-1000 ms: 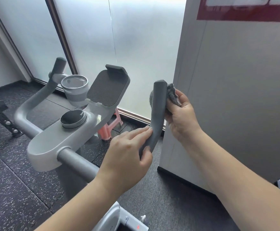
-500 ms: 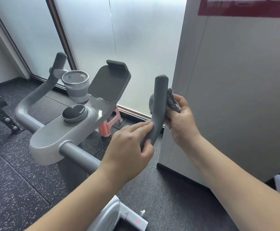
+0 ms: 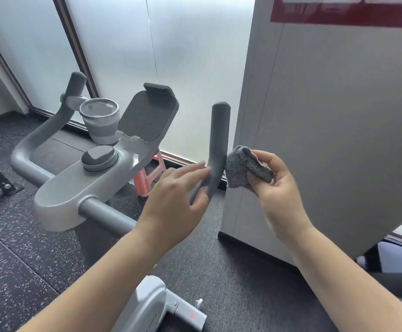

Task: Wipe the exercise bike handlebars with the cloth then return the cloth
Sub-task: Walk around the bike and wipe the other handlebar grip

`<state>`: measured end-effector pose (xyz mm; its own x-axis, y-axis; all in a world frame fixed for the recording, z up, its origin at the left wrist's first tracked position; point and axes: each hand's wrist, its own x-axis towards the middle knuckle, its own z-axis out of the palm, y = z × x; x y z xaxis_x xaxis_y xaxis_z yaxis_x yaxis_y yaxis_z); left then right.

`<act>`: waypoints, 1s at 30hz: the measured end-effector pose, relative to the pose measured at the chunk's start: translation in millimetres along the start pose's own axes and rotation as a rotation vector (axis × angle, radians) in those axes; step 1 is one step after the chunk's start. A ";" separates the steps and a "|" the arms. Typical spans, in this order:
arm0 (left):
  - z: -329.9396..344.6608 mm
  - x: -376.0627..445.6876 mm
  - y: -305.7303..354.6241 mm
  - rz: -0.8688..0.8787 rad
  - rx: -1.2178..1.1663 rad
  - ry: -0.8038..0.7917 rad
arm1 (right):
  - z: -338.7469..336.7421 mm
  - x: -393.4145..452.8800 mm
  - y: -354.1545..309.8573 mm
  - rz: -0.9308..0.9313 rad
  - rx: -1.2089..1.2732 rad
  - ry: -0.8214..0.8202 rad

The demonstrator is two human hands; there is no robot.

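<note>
Grey panel (image 3: 338, 130) stands right behind the right handlebar grip (image 3: 219, 137), tight beside it. Pink stool (image 3: 147, 178) on the floor beyond the bike console (image 3: 75, 190). Cup holder (image 3: 100, 123) on the left bar; contents can't be made out. Left hand (image 3: 171, 200) wraps lightly round the grip's lower bend, fingers fairly straight. Right hand (image 3: 276, 188) pinches bunched grey cloth (image 3: 245, 167), which touches the grip's right side.
</note>
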<state>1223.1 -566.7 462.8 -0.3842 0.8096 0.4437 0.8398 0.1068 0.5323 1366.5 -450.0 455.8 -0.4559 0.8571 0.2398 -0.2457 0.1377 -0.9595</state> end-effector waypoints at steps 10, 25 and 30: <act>-28.4 18.6 18.5 -0.330 -0.983 -0.144 | 40.6 -20.1 -32.3 -0.045 0.172 -0.132; -42.2 75.3 -32.7 -0.404 -1.201 -0.110 | 105.4 14.7 -20.1 -0.268 -0.432 0.072; -31.8 104.8 -48.1 -0.430 -1.010 -0.204 | 86.6 28.0 -24.6 -0.248 -0.449 0.267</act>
<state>1130.2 -505.3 506.7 -0.4197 0.9077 0.0046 -0.0811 -0.0426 0.9958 1285.7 -472.4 498.9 -0.1851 0.8599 0.4757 0.0960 0.4975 -0.8621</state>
